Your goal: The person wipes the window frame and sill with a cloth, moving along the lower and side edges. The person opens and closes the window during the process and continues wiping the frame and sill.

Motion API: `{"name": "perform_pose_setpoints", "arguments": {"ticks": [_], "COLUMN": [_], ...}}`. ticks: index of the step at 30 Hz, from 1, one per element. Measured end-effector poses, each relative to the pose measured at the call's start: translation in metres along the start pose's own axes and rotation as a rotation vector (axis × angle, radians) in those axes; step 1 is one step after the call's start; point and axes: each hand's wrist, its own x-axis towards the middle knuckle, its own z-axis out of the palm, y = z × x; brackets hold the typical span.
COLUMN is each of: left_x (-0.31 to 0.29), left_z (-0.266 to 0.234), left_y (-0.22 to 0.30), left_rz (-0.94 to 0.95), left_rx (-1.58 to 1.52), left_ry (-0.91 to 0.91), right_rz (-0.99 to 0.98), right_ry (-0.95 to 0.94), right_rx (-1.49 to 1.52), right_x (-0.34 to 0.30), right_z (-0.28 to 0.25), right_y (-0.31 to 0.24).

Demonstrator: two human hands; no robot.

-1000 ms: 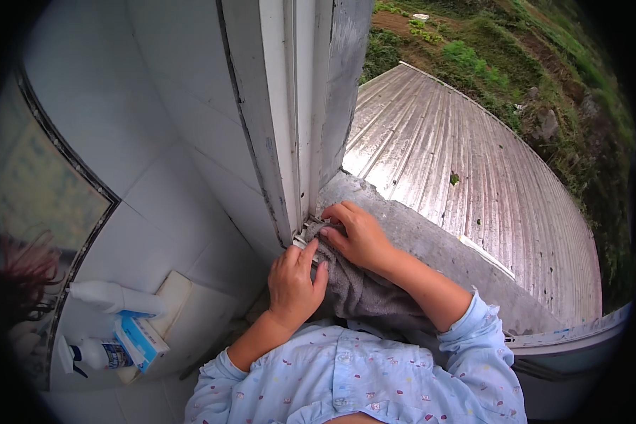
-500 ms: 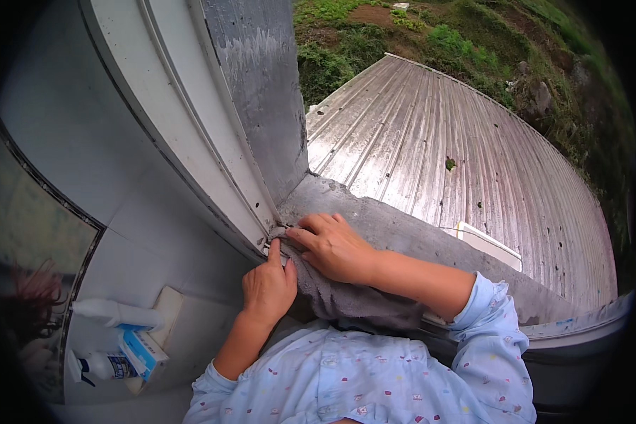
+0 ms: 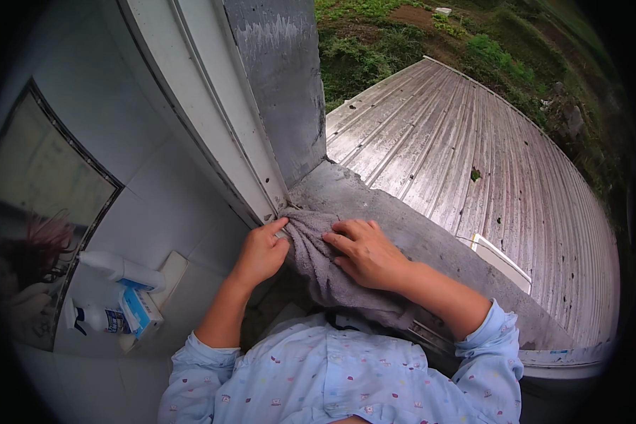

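With left hand (image 3: 260, 256), index finger outstretched against grey cloth (image 3: 311, 244); with right hand (image 3: 371, 256), pressing folds, cannot tell how firmly. Bunched by window frame (image 3: 222, 113), toward ten. Could snag on rough sill (image 3: 411, 230) if dragged. Beyond sill's edge, at two, falling away to roof (image 3: 473, 177); room toward three.

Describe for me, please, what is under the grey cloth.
A metal window track shows beyond the lower right edge of the grey cloth; whatever lies directly beneath is covered and cannot be seen.

grey cloth (image 3: 312, 256) hides part of the sill (image 3: 411, 227).
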Motion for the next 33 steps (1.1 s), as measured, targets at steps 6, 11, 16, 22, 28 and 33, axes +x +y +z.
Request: {"name": "perform_pose_setpoints", "arguments": {"ticks": [6,11,16,22,28,33], "left_x": [-0.018,-0.020,-0.003,0.004,0.002,0.003], "left_z": [0.032,0.017,0.003,0.001,-0.001,-0.001], "left_y": [0.030,0.029,0.014,0.001,0.003,0.004], "left_rz": [0.098,0.055,0.081,0.161,0.236,0.294], "left_rx": [0.263,0.425,0.522,0.542,0.558,0.594], "left_ry": [-0.096,0.030,0.113,0.088,0.082,0.019], "right_rz": [-0.002,0.046,0.109,0.078,0.045,-0.035], "right_ry": [0.025,0.048,0.140,0.194,0.170,0.106], "right_rx": [0.055,0.073,-0.010,-0.033,-0.057,0.051], "right_x": [-0.006,-0.003,0.025,0.065,0.075,0.067], "right_z": [0.001,0.006,0.009,0.035,0.033,0.026], "right_y": [0.004,0.001,-0.023,-0.007,0.002,0.010]}}
